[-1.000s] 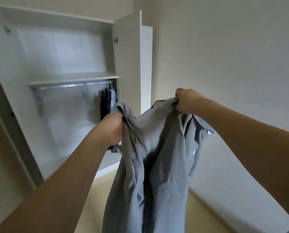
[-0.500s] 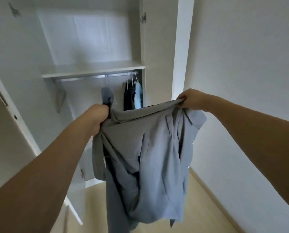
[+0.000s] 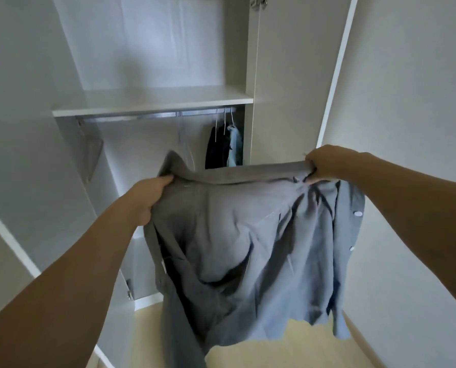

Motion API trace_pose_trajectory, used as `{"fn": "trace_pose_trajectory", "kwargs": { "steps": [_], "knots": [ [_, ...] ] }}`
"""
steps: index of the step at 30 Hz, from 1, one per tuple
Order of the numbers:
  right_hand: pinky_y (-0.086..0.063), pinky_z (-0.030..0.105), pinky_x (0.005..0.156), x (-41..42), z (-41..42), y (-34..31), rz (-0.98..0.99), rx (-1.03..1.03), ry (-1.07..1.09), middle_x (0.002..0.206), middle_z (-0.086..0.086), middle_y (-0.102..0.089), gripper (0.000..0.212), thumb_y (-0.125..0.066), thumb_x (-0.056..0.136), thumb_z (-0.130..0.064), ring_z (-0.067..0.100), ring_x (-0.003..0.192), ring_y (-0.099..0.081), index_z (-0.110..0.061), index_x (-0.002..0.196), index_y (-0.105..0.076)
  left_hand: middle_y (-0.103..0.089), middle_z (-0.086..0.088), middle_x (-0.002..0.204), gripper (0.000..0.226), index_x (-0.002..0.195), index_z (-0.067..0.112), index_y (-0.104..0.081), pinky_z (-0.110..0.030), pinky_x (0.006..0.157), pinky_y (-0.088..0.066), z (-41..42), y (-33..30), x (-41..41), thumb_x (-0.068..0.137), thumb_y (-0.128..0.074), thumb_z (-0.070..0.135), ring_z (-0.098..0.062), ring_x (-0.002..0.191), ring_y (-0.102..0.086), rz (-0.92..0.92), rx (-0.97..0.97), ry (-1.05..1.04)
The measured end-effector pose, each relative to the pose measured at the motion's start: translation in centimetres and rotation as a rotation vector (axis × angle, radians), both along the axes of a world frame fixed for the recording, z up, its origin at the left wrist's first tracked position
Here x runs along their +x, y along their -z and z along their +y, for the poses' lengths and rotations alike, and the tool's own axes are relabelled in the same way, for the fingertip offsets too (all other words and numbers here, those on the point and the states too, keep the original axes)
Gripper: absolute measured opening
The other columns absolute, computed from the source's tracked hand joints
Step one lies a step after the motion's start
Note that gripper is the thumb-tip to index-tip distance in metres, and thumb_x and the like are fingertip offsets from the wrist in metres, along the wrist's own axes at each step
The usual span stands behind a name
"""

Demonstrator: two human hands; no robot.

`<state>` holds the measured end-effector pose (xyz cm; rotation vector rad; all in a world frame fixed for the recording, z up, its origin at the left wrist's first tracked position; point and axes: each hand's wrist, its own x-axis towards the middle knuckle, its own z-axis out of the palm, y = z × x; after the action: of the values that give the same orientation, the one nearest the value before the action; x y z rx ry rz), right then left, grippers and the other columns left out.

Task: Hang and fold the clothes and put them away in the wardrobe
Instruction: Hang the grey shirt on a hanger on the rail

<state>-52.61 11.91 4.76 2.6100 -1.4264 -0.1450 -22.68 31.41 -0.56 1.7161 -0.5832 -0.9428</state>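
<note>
A grey-blue button shirt [image 3: 248, 248] hangs in the air in front of the open white wardrobe [image 3: 152, 100]. My left hand [image 3: 147, 197] grips its top edge on the left, near the collar. My right hand [image 3: 325, 166] pinches the same edge on the right, and the band between my hands is stretched taut. The shirt's body falls loose and crumpled below, with white buttons showing along its right side. Behind it, a metal rail [image 3: 152, 115] runs under the shelf.
A dark garment [image 3: 216, 150] and a light blue garment [image 3: 235, 147] hang on hangers at the rail's right end. An empty hanger [image 3: 185, 144] hangs mid-rail. The right wardrobe door [image 3: 296, 75] stands open against the wall. Pale wooden floor [image 3: 288, 349] lies below.
The wardrobe has come closer and moved toward the centre of the view. My hands have drawn further apart, stretching the shirt's top edge flat, and the shirt has spread wider.
</note>
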Motion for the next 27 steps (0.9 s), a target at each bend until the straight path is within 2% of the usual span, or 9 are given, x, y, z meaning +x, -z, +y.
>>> {"fn": "trace_pose_trajectory", "kwargs": {
  "steps": [3,7,10,12,15,17,21,24,27],
  "knots": [
    [-0.045,0.030,0.071,2.7,-2.6,0.1,-0.073,-0.043,0.059,0.094,0.009,-0.063,0.014,-0.056,0.083,-0.012,0.028,0.086,-0.059,-0.010,0.095,-0.061,-0.065,-0.014,0.115,0.056,0.124,0.006,-0.058,-0.044,0.097,-0.049,-4.1,0.3,3.3,0.089,-0.060,0.049,-0.030,0.102,-0.062,0.036,-0.099,-0.101],
    [-0.041,0.028,0.062,6.4,-6.3,0.4,-0.273,0.065,0.241,0.089,0.015,-0.058,0.015,-0.045,0.085,-0.002,0.029,0.077,-0.055,-0.001,0.090,-0.059,-0.066,-0.010,0.107,0.037,0.119,0.009,-0.060,-0.040,0.096,-0.049,-9.0,0.2,4.8,0.094,-0.055,0.036,-0.027,0.100,-0.062,0.107,-0.151,-0.079],
    [-0.036,0.028,0.063,8.1,-8.6,0.9,-0.476,0.255,0.357,0.090,0.016,-0.055,0.018,-0.042,0.091,-0.002,0.024,0.074,-0.048,0.001,0.091,-0.060,-0.067,-0.008,0.099,0.029,0.114,0.009,-0.061,-0.036,0.082,-0.053,-12.3,0.8,5.1,0.094,-0.056,0.030,-0.022,0.091,-0.063,0.174,-0.158,-0.008],
    [-0.041,0.031,0.061,9.1,-10.4,1.2,-0.579,0.414,0.424,0.078,0.015,-0.054,0.020,-0.041,0.090,-0.002,0.026,0.065,-0.050,-0.003,0.076,-0.055,-0.067,-0.007,0.093,0.023,0.112,0.011,-0.060,-0.032,0.073,-0.052,-14.3,1.7,4.6,0.097,-0.053,0.027,-0.020,0.083,-0.063,0.181,-0.157,0.050],
    [-0.049,0.032,0.050,10.6,-12.7,1.4,-0.813,0.681,0.506,0.051,0.019,-0.054,0.035,-0.037,0.087,0.001,0.029,0.043,-0.054,0.001,0.056,-0.053,-0.065,-0.006,0.093,0.021,0.116,0.014,-0.056,-0.033,0.065,-0.050,-16.9,2.9,3.7,0.101,-0.046,0.024,-0.019,0.082,-0.061,0.178,-0.166,0.086],
    [-0.045,0.026,0.046,11.3,-13.9,1.6,-0.911,0.783,0.508,0.046,0.015,-0.051,0.025,-0.041,0.084,-0.004,0.026,0.038,-0.049,-0.002,0.062,-0.053,-0.062,-0.007,0.090,0.022,0.118,0.014,-0.055,-0.035,0.063,-0.049,-18.9,3.6,3.5,0.101,-0.043,0.021,-0.020,0.079,-0.060,0.193,-0.206,0.007],
    [-0.053,0.028,0.049,12.1,-16.1,3.2,-1.033,1.004,0.433,0.057,0.014,-0.065,0.020,-0.046,0.087,-0.013,0.026,0.047,-0.061,-0.002,0.080,-0.061,-0.065,-0.010,0.094,0.021,0.117,0.015,-0.057,-0.040,0.072,-0.053,-22.3,4.2,2.4,0.101,-0.044,0.021,-0.023,0.083,-0.063,0.274,-0.278,-0.048],
    [-0.053,0.029,0.053,12.9,-17.5,4.4,-1.002,1.081,0.396,0.059,0.015,-0.068,0.021,-0.049,0.085,-0.016,0.027,0.051,-0.063,-0.001,0.084,-0.063,-0.065,-0.012,0.096,0.021,0.107,0.015,-0.061,-0.042,0.076,-0.053,-25.4,4.4,2.1,0.100,-0.045,0.026,-0.024,0.086,-0.062,0.069,-0.214,-0.014],
    [-0.053,0.030,0.052,14.0,-19.7,4.5,-1.022,1.028,0.419,0.058,0.014,-0.068,0.021,-0.053,0.088,-0.019,0.029,0.059,-0.063,-0.002,0.084,-0.063,-0.060,-0.011,0.092,0.020,0.092,0.012,-0.057,-0.032,0.069,-0.047,-28.3,4.7,4.1,0.099,-0.044,0.024,-0.019,0.078,-0.054,-0.198,-0.104,-0.059]
  ]
}}
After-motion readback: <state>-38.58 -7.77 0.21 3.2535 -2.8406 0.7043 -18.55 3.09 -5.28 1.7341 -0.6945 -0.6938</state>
